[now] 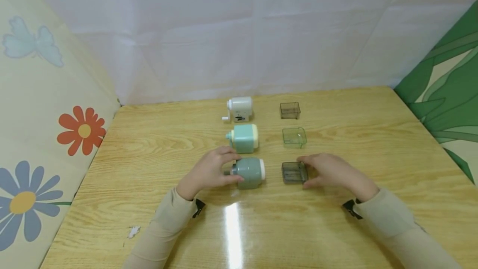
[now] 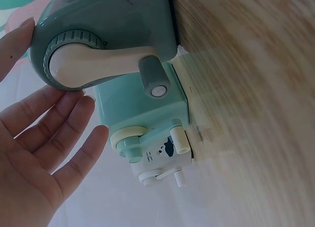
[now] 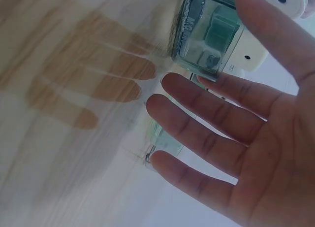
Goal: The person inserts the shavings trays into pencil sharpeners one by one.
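My left hand [image 1: 210, 168] holds the nearest hand-crank pencil sharpener [image 1: 249, 173], dark green with a white end, its thumb and fingertips on opposite sides. In the left wrist view, the cream crank [image 2: 98, 64] faces the palm, and the other fingers spread below. On the right, my right hand [image 1: 334, 172] pinches the nearest smoky clear shavings drawer [image 1: 293, 172] between thumb and index finger at its right end. Its other fingers stretch out straight in the right wrist view. The sharpener and the drawer stand side by side on the table, with a gap between.
Behind stand a mint sharpener [image 1: 244, 138] and a white sharpener [image 1: 242, 108], both with cranks to the left. Right of them lie a green clear drawer [image 1: 294, 137] and a smoky drawer [image 1: 289, 110]. A white scrap [image 1: 133, 231] lies at the front left of the wooden table [image 1: 149, 136].
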Demonstrator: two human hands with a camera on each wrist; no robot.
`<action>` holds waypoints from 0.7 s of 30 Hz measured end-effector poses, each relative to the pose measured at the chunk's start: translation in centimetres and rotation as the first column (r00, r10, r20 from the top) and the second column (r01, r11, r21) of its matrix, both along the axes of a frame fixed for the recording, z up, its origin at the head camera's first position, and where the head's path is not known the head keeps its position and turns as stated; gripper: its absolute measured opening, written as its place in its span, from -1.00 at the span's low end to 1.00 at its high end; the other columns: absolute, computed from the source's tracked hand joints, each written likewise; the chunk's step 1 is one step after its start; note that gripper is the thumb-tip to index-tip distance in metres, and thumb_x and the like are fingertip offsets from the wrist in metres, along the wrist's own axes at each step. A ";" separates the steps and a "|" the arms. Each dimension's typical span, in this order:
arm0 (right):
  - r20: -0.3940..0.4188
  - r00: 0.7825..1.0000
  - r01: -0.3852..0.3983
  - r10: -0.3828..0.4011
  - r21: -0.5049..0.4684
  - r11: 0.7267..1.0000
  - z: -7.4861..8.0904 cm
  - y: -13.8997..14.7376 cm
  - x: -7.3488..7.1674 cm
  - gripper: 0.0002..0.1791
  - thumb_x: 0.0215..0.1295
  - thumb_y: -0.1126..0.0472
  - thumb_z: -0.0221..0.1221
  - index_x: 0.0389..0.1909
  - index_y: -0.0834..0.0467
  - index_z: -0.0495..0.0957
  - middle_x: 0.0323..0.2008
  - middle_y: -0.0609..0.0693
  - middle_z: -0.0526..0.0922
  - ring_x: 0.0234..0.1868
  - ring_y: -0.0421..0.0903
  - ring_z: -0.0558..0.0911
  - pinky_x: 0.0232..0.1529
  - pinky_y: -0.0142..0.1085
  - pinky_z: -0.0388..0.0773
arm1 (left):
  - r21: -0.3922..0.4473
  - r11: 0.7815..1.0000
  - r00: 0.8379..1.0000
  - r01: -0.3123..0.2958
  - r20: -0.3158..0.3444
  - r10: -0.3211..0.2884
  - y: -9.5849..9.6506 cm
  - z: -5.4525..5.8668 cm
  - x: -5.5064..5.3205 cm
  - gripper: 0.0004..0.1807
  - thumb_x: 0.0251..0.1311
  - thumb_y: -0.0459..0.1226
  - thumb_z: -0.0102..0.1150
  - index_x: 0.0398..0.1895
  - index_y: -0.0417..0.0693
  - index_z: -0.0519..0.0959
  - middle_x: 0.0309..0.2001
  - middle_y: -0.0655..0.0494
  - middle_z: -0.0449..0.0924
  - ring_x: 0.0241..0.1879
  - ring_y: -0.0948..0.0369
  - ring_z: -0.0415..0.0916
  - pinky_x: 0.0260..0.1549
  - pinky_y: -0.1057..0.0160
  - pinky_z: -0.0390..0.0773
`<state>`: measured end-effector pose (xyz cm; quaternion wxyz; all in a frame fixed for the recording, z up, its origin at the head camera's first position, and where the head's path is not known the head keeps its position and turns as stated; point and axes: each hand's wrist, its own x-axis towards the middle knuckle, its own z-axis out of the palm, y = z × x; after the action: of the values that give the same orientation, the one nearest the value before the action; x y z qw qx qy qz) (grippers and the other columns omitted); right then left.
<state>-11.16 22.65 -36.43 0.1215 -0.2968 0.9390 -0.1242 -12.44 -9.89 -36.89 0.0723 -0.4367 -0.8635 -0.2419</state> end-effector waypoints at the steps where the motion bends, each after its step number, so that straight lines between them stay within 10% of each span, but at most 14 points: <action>1: -0.002 1.000 -0.004 0.004 0.001 1.000 0.0 -0.1 0.0 -0.22 -0.12 -0.05 0.36 0.07 0.37 0.41 -0.03 0.27 0.53 -0.07 0.18 0.54 -0.05 0.06 0.46 | 0.001 1.000 1.000 0.000 0.003 0.000 0.0 0.0 0.0 -0.43 -0.15 -0.02 0.38 -0.15 -0.26 0.58 -0.16 -0.05 0.57 -0.20 0.15 0.52 -0.20 0.33 0.55; 21: -0.013 0.998 -0.054 0.055 0.005 0.999 0.1 -2.0 -0.3 -0.21 -0.13 -0.07 0.36 0.05 0.38 0.42 -0.07 0.26 0.55 -0.12 0.14 0.57 -0.09 0.00 0.51 | -0.011 1.000 0.999 -0.013 0.036 0.014 -0.1 -0.1 0.0 -0.43 -0.13 -0.01 0.37 -0.12 -0.24 0.57 -0.13 -0.05 0.56 -0.16 0.15 0.51 -0.16 0.32 0.54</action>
<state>-11.41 20.68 -36.38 0.1192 -0.3229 0.9316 -0.1169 -12.43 -9.95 -36.97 0.0561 -0.4268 -0.8688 -0.2447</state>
